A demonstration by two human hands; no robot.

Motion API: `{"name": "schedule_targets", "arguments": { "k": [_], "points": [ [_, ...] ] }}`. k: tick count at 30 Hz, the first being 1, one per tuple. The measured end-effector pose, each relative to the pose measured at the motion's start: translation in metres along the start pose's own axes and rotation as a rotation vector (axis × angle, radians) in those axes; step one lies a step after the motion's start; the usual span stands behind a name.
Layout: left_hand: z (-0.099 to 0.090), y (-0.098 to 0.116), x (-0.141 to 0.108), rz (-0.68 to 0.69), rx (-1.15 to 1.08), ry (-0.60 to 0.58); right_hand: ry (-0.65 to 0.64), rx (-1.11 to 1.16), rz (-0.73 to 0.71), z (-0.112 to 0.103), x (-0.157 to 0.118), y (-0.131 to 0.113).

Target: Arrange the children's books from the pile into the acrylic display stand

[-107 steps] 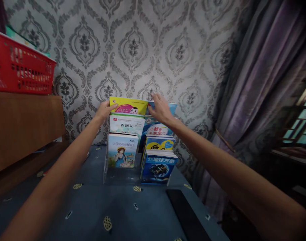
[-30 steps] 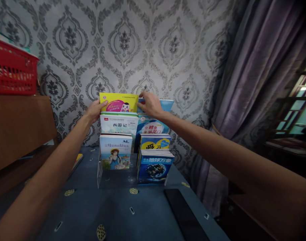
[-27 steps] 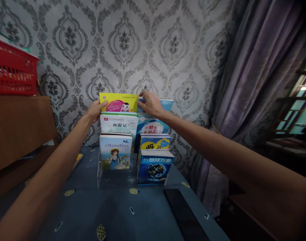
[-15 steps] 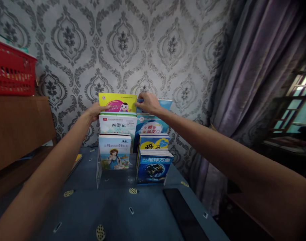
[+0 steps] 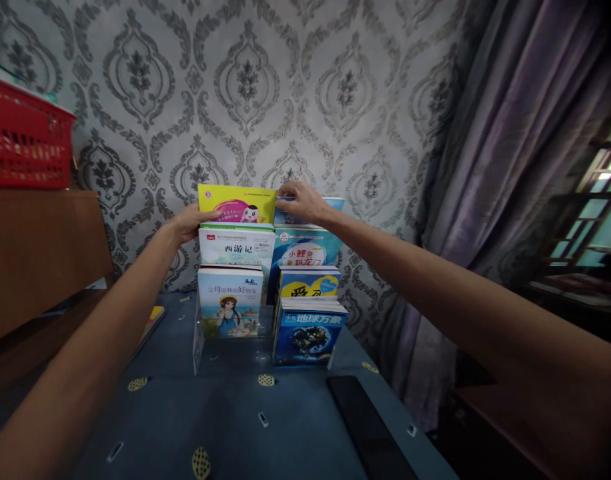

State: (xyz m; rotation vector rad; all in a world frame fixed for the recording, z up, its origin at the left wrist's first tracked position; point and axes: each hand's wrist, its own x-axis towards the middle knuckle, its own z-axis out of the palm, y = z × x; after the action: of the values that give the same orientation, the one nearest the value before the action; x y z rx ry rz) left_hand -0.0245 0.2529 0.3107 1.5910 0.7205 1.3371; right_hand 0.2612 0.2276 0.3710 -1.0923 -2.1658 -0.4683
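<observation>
Pinches yellow book with left hand; cannot tell grip of right hand. Looks light, bendy; hold by edges.

Smooth paper books, plastic rack

Chinese titles face us from the covers of the racked books.
On the left, we read 西游记, "Journey to the West", in black on the white book, and 父母是我的好朋友, "Parents Are My Good Friends", on the pale-blue book in front. At right, 小鲤鱼跳龙门, "The Little Carp Leaps the Dragon Gate", marks the sea-blue book; the yellow-and-blue book shows us 爱, its next character partly cut off; and 少儿 and 地球万象 head the dark-blue book. Print on the bright yellow book at the back is too small for us to read.
</observation>
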Motion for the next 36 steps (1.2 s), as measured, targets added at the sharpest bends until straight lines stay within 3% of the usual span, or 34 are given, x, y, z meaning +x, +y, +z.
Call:
{"name": "schedule_targets", "arguments": {
  "k": [13,19,24,29,36],
  "points": [
    [0.006,0.005,-0.012,-0.017,-0.014,-0.101,-0.017,0.362,0.042,0.001,-0.002,0.004],
    [0.007,0.003,-0.013,-0.019,-0.032,-0.12,-0.019,0.256,0.041,-0.001,0.001,0.004],
    [0.01,-0.003,-0.011,0.031,-0.098,0.008,0.039,0.12,-0.021,-0.001,-0.001,0.0],
    [0.016,-0.003,-0.014,0.144,-0.161,0.026,0.038,0.1,-0.008,0.001,-0.004,-0.001],
    [0.014,-0.008,-0.01,0.107,-0.174,0.061,0.032,0.075,0.016,0.0,-0.003,-0.006]
  ]
}}
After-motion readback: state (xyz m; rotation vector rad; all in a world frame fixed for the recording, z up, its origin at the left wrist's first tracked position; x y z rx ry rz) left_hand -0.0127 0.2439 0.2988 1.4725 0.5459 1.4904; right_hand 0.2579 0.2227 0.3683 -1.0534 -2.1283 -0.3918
